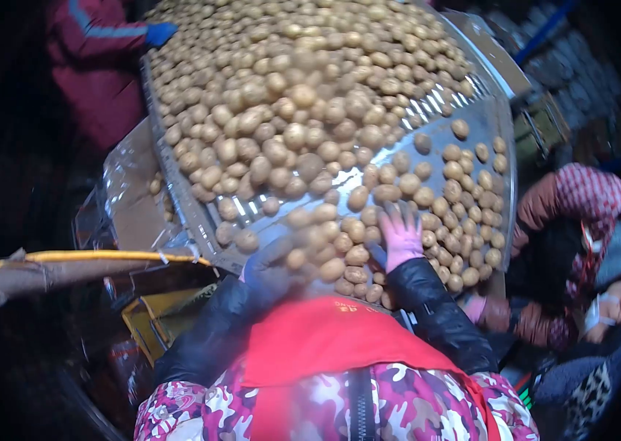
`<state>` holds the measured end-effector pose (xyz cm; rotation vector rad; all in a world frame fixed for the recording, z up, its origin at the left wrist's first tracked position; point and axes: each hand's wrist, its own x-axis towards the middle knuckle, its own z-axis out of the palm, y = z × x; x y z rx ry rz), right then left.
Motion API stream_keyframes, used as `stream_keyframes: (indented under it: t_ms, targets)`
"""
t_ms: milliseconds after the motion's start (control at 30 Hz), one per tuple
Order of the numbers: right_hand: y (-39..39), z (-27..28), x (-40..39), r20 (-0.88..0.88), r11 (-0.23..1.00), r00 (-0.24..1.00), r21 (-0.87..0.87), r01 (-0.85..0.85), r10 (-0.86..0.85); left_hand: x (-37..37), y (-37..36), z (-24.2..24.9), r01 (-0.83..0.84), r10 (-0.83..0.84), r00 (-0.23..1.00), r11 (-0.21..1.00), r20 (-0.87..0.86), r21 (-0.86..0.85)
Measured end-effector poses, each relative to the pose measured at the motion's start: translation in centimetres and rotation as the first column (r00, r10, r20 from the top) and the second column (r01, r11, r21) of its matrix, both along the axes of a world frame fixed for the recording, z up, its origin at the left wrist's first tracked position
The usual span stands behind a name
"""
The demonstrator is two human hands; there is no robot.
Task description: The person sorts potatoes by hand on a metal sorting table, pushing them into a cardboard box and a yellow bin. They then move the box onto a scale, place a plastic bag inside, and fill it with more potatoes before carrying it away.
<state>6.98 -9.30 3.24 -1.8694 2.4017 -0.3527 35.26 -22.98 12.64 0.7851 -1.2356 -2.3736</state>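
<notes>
Both hands (left hand (pixel 273 268) blurred, grip unclear) lie among potatoes (pixel 310 95); right hand (pixel 401 234) spread flat, holding nothing.

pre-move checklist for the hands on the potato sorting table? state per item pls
1. Right hand in view, pink glove flat on the potatoes: ok.
2. Left hand sharp enough to read its grip: not ok, motion-blurred.
3. Potatoes within reach of both hands: ok, they lie right around them.
4. Sorting table bare metal showing at the right: ok.
5. Co-worker's blue glove apart from both hands: ok, at the far corner.
</notes>
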Motion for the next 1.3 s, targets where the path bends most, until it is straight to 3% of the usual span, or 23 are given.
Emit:
stream_keyframes:
  t_ms: [33, 133, 200, 300, 400, 433, 500, 567, 600, 633, 733, 800, 867, 900, 967, 1000, 1033, 1067, 1100, 1133, 1200, 1267, 1300]
  targets:
    - [-0.6, 0.0, -0.3, 0.005, 1.000, 1.000, -0.001, -0.018, 0.018, 1.9, 0.1, -0.1, -0.053, 0.038, 0.995, 0.986, 0.094, 0.157]
    - [-0.7, 0.4, -0.2, 0.005, 0.998, 0.999, -0.034, -0.052, 0.052, 9.1, 3.0, -3.0, -0.217, 0.218, 0.928, 0.975, 0.301, -0.036]
    - [-0.8, -0.5, -0.3, 0.020, 0.999, 0.999, -0.018, -0.036, 0.037, 14.8, 2.7, -3.7, -0.456, 0.405, 0.890, 0.763, 0.212, 0.457]
    - [-0.7, -0.3, -0.1, 0.027, 0.999, 0.999, -0.006, -0.040, 0.040, 23.7, 4.8, -6.8, -0.531, 0.618, 0.781, 0.588, 0.084, 0.611]
    - [-0.7, -0.4, 0.3, -0.013, 0.999, 1.000, 0.040, -0.009, 0.010, 27.3, 7.3, -5.7, -0.694, 0.750, 0.641, 0.477, 0.161, 0.539]
    - [-0.7, -0.7, 0.1, -0.026, 0.999, 0.999, 0.015, -0.028, 0.029, 28.8, 7.8, -6.0, -0.677, 0.748, 0.649, 0.488, 0.136, 0.551]
    - [-0.7, -0.9, 0.1, -0.057, 0.999, 0.998, 0.005, -0.035, 0.035, 29.3, 9.2, -6.1, -0.828, 0.753, 0.561, 0.513, 0.343, 0.227]
    - [-0.7, -1.2, 0.0, -0.068, 0.999, 0.997, -0.024, -0.044, 0.042, 28.9, 9.1, -6.7, -0.659, 0.686, 0.383, 0.672, 0.619, -0.337]
    - [-0.8, -1.1, 0.0, -0.069, 0.999, 0.997, -0.024, -0.045, 0.043, 28.7, 8.8, -7.7, -0.291, 0.659, 0.181, 0.745, 0.730, -0.600]
    - [-0.7, -0.8, 0.1, -0.056, 0.999, 0.998, -0.015, -0.041, 0.040, 28.6, 8.3, -8.5, 0.163, 0.683, -0.052, 0.726, 0.729, -0.668]
    - [-0.7, -0.4, 0.4, -0.011, 1.000, 1.000, 0.010, -0.014, 0.014, 19.1, 4.1, -5.9, -0.232, 0.723, 0.528, 0.628, 0.446, -0.743]
    - [-0.6, -0.5, 0.5, -0.043, 1.000, 0.999, 0.020, -0.001, 0.002, 13.6, 0.6, -4.6, 0.127, 0.557, 0.702, 0.515, 0.443, -0.848]
    - [0.1, -2.0, 0.0, -0.096, 1.000, 0.995, 0.029, -0.001, 0.004, 7.3, -3.1, -3.1, 0.291, 0.544, 0.762, 0.195, 0.350, -0.937]
    - [0.6, -2.5, -0.3, -0.078, 0.999, 0.997, 0.037, -0.005, 0.008, 5.0, -5.0, -3.5, 0.309, 0.551, 0.763, 0.151, 0.340, -0.939]
    - [1.3, -1.8, -0.7, -0.047, 0.998, 0.999, 0.050, -0.025, 0.028, 0.3, -10.0, -4.0, 0.299, 0.564, 0.801, -0.083, 0.202, -0.951]
    - [1.5, -0.9, -0.8, -0.036, 0.997, 0.998, 0.058, -0.042, 0.044, -1.6, -12.5, -4.5, 0.321, 0.577, 0.793, -0.122, 0.196, -0.939]
    - [1.6, 0.3, -0.8, 0.004, 0.996, 0.998, 0.070, -0.058, 0.058, -3.4, -14.7, -5.3, 0.369, 0.620, 0.753, -0.121, 0.220, -0.921]
    - [1.3, 1.2, -1.0, 0.040, 0.982, 0.998, 0.183, -0.049, 0.043, -5.0, -16.7, -6.0, 0.464, 0.661, 0.680, -0.053, 0.317, -0.884]
    - [1.9, -0.2, -1.2, 0.082, 0.984, 0.997, 0.178, -0.018, 0.004, -6.8, -17.7, -6.1, 0.538, 0.714, 0.587, 0.009, 0.382, -0.843]
    - [2.6, -2.1, -1.9, -0.012, 0.993, 0.999, 0.105, -0.048, 0.050, -8.0, -18.0, -6.3, 0.577, 0.727, 0.559, 0.004, 0.398, -0.817]
    - [2.6, -0.9, -1.4, 0.006, 0.996, 0.999, 0.076, -0.042, 0.042, -9.6, -15.6, -5.1, 0.617, 0.726, 0.536, 0.011, 0.431, -0.787]
    - [2.7, 0.7, -0.5, 0.023, 0.999, 0.999, 0.044, -0.025, 0.024, -10.0, -13.6, -4.8, 0.639, 0.751, 0.451, 0.106, 0.482, -0.762]
    - [2.4, 1.2, -0.1, 0.037, 1.000, 0.999, 0.017, -0.020, 0.020, -9.3, -12.8, -4.8, 0.617, 0.730, 0.490, 0.096, 0.476, -0.781]
